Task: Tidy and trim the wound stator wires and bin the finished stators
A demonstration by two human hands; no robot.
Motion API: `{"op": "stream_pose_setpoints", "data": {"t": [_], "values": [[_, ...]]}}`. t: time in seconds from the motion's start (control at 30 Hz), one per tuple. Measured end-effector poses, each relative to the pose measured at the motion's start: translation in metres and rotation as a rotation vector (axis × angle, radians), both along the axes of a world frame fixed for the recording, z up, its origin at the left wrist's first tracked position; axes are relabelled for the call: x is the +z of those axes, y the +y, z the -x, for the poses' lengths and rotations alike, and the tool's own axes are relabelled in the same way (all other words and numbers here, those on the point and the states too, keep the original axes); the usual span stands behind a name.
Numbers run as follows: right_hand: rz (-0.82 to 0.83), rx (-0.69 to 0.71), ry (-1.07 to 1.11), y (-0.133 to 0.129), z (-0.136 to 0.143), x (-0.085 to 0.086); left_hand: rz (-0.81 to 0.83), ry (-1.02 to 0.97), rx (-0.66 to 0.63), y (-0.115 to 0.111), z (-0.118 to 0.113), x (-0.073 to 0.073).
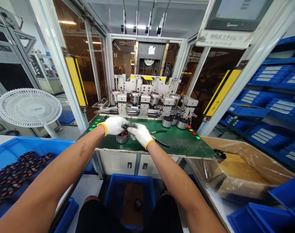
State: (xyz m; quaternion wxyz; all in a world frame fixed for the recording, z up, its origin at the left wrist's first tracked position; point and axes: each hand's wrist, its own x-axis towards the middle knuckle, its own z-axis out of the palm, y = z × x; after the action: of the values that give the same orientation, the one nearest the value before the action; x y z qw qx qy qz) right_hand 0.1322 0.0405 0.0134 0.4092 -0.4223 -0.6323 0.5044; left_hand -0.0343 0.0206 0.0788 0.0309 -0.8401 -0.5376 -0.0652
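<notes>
Fingers of left hand (pixel 113 125) and right hand (pixel 140 133) curling above wound part (pixel 122 139), grip unclear; part resting on green tabletop (pixel 186 149), near black-handled tool (pixel 162 142). Glove knit (pixel 144 137) possibly snagging windings (pixel 124 133), loosening strands; right wrist possibly knocking tool.

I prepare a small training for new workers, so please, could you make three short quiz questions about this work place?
1. Which tool lies on the green table beside the right hand?
A) a hammer
B) black-handled pliers
C) a paintbrush

2. True or false: the white fan is on the same side as the left hand.

3. Fill in the colour: both hands, close together at the top of the round part, wear ____ gloves.

Key: 1. B; 2. true; 3. white
</notes>
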Motion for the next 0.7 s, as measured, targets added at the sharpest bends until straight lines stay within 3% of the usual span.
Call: {"op": "stream_pose_setpoints", "data": {"t": [0.1, 0.27, 0.43, 0.5, 0.6, 0.63, 0.7], "values": [[0.005, 0.048, -0.024, 0.0, -0.001, -0.006, 0.108, -0.062, 0.005, 0.015, 0.007, -0.008], [-0.122, 0.078, 0.043, 0.009, -0.043, -0.016, 0.102, -0.088, 0.089, 0.012, 0.016, -0.014], [-0.127, -0.184, -0.076, 0.029, -0.074, 0.0, 0.141, -0.147, 0.171, 0.007, 0.015, -0.012], [-0.194, -0.32, -0.137, 0.028, -0.073, 0.014, 0.164, -0.197, 0.246, 0.004, 0.012, -0.015], [-0.467, -0.533, -0.249, 0.013, -0.056, 0.034, 0.165, -0.319, 0.397, -0.001, 0.005, -0.022], [-0.55, -0.518, -0.306, 0.006, -0.048, 0.036, 0.155, -0.352, 0.436, -0.002, 0.003, -0.024], [-0.595, -0.328, -0.434, -0.005, -0.028, 0.034, 0.138, -0.372, 0.473, -0.004, 0.0, -0.026]]}}
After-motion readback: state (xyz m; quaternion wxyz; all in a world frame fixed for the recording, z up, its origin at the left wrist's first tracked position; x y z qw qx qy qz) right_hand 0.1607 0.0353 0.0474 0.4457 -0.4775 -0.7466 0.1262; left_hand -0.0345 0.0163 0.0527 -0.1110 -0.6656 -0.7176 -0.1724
